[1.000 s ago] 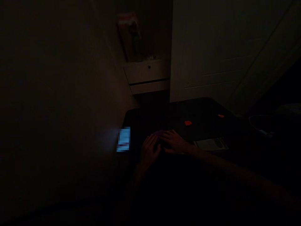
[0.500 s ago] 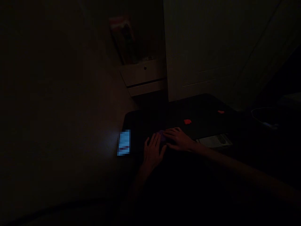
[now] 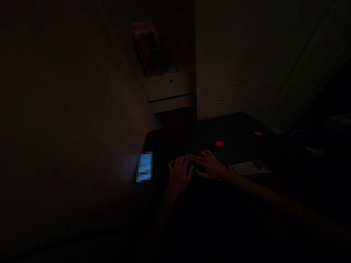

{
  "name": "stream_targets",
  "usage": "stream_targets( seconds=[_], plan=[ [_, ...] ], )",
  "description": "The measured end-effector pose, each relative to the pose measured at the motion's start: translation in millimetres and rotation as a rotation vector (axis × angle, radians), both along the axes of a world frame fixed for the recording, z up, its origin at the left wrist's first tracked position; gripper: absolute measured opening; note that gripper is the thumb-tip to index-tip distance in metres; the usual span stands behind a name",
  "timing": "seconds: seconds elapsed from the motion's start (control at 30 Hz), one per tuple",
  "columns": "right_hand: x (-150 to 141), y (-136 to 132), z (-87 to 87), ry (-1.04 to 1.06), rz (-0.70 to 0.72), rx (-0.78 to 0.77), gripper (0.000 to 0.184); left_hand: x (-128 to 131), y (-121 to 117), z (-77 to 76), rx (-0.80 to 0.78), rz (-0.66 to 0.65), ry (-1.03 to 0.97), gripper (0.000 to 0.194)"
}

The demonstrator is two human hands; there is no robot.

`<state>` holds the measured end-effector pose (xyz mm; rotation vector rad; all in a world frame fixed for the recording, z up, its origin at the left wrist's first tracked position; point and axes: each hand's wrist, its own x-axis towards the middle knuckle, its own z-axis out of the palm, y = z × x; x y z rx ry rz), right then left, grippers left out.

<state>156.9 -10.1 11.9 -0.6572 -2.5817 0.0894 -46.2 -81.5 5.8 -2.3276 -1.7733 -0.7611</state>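
Note:
In the dark, a small purple lump [image 3: 189, 159], soft-looking like modelling dough, sits on a black table between my hands and is mostly covered. My left hand [image 3: 180, 172] curves over its near left side, with fingers bent and the thumb along it. From the right, the fingertips of my right hand [image 3: 208, 165] press on the lump. Beyond my right hand lies a flat orange-red piece [image 3: 219, 144]. Another orange-red piece [image 3: 258, 133] rests farther right. The underside of the lump is hidden.
A lit phone screen [image 3: 144, 167] glows at the table's left edge by the wall. Printed paper or a packet [image 3: 251, 167] lies right of my right forearm. Behind the black table [image 3: 175, 137] stand a pale drawer unit [image 3: 171, 89] and a light door-like panel [image 3: 233, 73].
My hands have drawn slightly closer around the purple lump, and the left fingers are more bent. The right hand sits a little lower in view. The camera has shifted slightly.

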Motion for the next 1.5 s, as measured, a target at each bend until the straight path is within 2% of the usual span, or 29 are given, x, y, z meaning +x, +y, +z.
stream_targets(
  seconds=[0.13,0.23,0.33,0.43,0.53,0.63,0.77,0.93,1.03,1.1,1.17,1.33,1.5],
  plan=[
    [2,-2,-5.0,0.011,-0.009,-0.018,0.060,2,4,-2.8,0.010,0.013,0.049,0.050],
    [5,3,-2.4,0.017,-0.046,0.016,0.053,3,5,-5.9,0.019,0.027,0.058,0.049],
    [21,24,2.3,0.076,-0.261,0.078,0.041,3,5,-6.9,0.009,0.040,0.056,0.048],
    [48,54,2.2,0.094,-0.534,0.109,0.044,2,3,-6.8,-0.017,0.034,0.067,0.052],
    [69,74,-5.5,0.062,-0.594,0.066,0.050,1,3,-6.4,-0.029,-0.008,0.086,0.060],
    [76,78,-16.1,0.050,-0.600,0.015,0.052,0,5,-5.3,-0.029,-0.061,0.102,0.068],
    [73,73,-21.5,0.052,-0.615,-0.008,0.052,2,11,-3.9,-0.042,-0.118,0.128,0.065],
    [65,61,-12.6,0.109,-0.620,0.040,0.044,4,14,-6.7,-0.083,-0.083,0.232,0.062],
    [49,43,-7.5,0.138,-0.509,0.016,0.034,3,15,-8.4,-0.097,-0.068,0.277,0.065],
    [33,28,-5.6,0.107,-0.380,-0.028,0.028,3,14,-8.3,-0.103,-0.065,0.285,0.064],
    [18,13,-4.5,0.077,-0.314,-0.065,0.026,2,14,-7.5,-0.099,-0.064,0.283,0.065],
    [-4,-14,-5.1,0.056,-0.357,-0.070,0.028,2,11,-6.8,-0.077,-0.066,0.257,0.070],
    [-7,-21,-3.8,0.070,-0.406,-0.090,0.029,1,9,-5.9,-0.082,-0.084,0.239,0.062]
  ],
)
